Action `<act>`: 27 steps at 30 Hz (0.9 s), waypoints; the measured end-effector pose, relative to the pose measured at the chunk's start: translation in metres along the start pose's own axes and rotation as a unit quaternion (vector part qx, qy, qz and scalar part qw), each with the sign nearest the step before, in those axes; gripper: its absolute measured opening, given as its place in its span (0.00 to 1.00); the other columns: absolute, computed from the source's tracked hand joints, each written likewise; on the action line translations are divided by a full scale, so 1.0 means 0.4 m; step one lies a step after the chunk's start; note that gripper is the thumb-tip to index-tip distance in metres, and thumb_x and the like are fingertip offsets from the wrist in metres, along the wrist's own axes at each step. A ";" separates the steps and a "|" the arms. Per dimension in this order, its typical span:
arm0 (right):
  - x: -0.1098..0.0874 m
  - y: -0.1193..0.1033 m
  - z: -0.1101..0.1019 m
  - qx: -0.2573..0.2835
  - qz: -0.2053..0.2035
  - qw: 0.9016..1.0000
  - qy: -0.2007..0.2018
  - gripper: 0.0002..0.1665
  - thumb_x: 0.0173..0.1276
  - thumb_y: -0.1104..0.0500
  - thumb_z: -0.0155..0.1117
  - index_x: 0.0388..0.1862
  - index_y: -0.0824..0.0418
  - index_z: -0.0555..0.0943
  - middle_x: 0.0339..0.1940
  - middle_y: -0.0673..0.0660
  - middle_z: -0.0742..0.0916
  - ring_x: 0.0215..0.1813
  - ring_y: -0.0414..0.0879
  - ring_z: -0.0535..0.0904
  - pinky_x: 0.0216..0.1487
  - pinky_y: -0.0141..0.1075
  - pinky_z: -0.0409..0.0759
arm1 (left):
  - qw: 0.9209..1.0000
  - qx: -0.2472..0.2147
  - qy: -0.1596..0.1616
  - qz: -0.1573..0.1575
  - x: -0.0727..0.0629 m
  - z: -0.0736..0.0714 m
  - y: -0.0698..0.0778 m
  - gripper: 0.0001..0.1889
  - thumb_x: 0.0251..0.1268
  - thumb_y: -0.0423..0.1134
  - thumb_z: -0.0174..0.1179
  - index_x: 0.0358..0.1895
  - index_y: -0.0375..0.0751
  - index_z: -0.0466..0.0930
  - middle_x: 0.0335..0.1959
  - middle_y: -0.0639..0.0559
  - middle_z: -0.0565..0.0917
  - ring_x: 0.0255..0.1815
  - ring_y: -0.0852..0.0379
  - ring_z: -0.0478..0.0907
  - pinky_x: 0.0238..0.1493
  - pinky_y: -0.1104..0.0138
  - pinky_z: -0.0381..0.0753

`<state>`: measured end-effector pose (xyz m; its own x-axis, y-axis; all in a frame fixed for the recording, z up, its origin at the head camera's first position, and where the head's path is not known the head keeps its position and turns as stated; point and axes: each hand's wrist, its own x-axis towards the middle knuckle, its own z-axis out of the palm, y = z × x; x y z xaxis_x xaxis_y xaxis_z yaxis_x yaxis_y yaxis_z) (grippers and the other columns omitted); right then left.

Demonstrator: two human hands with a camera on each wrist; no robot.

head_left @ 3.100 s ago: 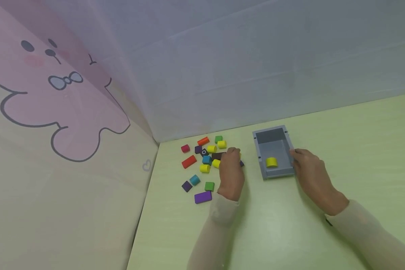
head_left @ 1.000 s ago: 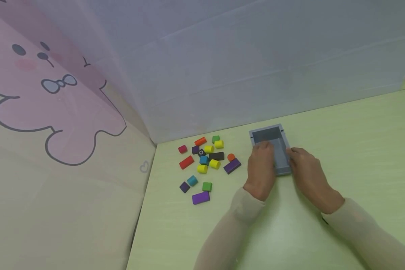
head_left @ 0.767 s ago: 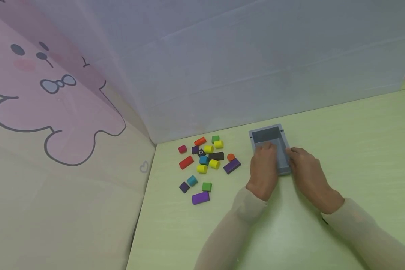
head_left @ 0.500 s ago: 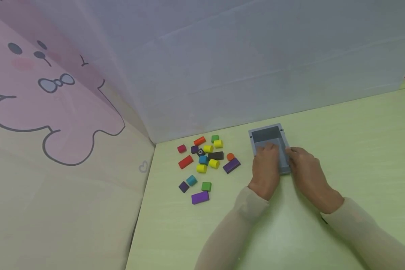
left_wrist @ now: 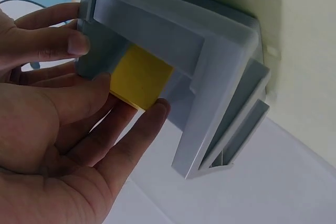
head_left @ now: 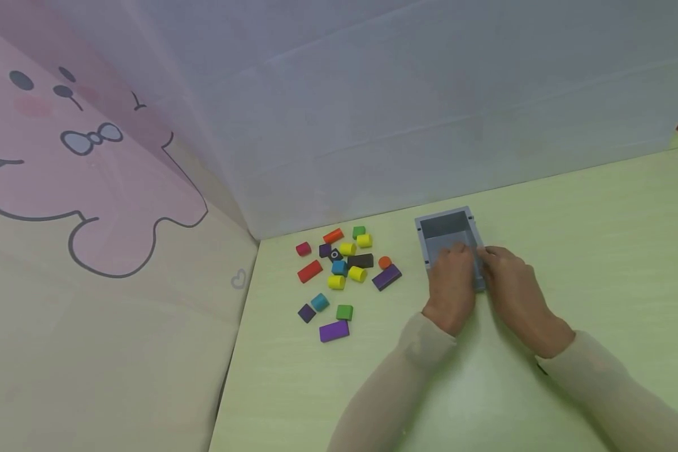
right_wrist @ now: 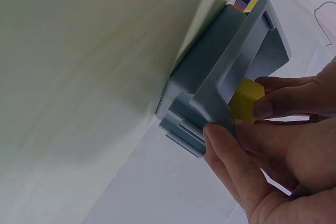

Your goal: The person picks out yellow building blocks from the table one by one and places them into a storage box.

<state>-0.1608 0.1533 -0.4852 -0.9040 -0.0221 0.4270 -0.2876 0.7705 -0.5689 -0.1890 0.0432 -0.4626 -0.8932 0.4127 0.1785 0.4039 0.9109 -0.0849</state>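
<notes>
A grey open box point(head_left: 422, 242) sits on the table before me. My right hand point(head_left: 516, 289) holds its right rim, thumb and fingers on either side of the wall, as the right wrist view shows. Over the near end of the box, my left hand point(head_left: 451, 289) reaches inside. It pinches a yellow block point(left_wrist: 139, 77) between thumb and fingers, within the box walls. In the right wrist view the yellow block point(right_wrist: 247, 99) shows past the rim. From the head view that block is hidden behind the left hand, as is the near floor of the box.
Left of the box lie several loose blocks: a dark purple bar point(head_left: 387, 277), an orange round piece point(head_left: 385, 262), a black bar point(head_left: 360, 260), a yellow cylinder point(head_left: 357, 274), a red cylinder point(head_left: 310, 271) and a purple bar point(head_left: 334, 331). A pale wall point(head_left: 429, 125) stands behind.
My left hand has gone from the loose blocks to the box, bringing a yellow piece, then shifted slightly right inside it. The right hand keeps its hold on the rim.
</notes>
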 end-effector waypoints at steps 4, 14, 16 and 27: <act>-0.001 -0.001 -0.002 -0.003 0.002 1.000 -0.005 0.17 0.68 0.79 0.63 0.55 0.82 0.82 0.50 0.78 0.86 0.51 0.74 0.85 0.44 0.66 0.85 | 1.000 -0.001 0.002 0.006 0.002 0.008 0.003 0.12 0.71 0.32 0.68 0.52 0.51 0.90 0.46 0.59 0.87 0.46 0.62 0.84 0.45 0.75 0.84; -0.003 0.001 0.005 -0.007 -0.003 1.000 0.004 0.16 0.68 0.78 0.63 0.54 0.81 0.83 0.49 0.77 0.86 0.49 0.73 0.85 0.42 0.66 0.85 | 1.000 -0.007 -0.003 0.010 0.005 0.025 0.009 0.11 0.72 0.32 0.66 0.51 0.51 0.91 0.44 0.59 0.87 0.44 0.62 0.84 0.44 0.75 0.85; -0.003 0.002 0.005 -0.007 -0.002 1.000 0.005 0.16 0.68 0.78 0.63 0.54 0.81 0.83 0.48 0.77 0.86 0.49 0.73 0.85 0.42 0.66 0.85 | 1.000 -0.008 -0.005 0.010 0.006 0.025 0.009 0.11 0.72 0.33 0.66 0.51 0.52 0.91 0.44 0.59 0.87 0.44 0.62 0.84 0.44 0.75 0.85; -0.002 0.001 0.004 -0.006 0.000 1.000 0.006 0.16 0.68 0.78 0.64 0.54 0.81 0.83 0.48 0.76 0.86 0.48 0.73 0.85 0.41 0.66 0.84 | 1.000 -0.020 -0.009 0.006 0.011 0.029 0.009 0.10 0.72 0.33 0.66 0.49 0.52 0.91 0.43 0.59 0.88 0.42 0.63 0.85 0.42 0.74 0.85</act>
<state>-0.1607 0.1527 -0.4870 -0.9001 -0.0150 0.4355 -0.2843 0.7777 -0.5606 -0.1937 0.0481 -0.4737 -0.8914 0.4239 0.1602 0.4220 0.9053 -0.0475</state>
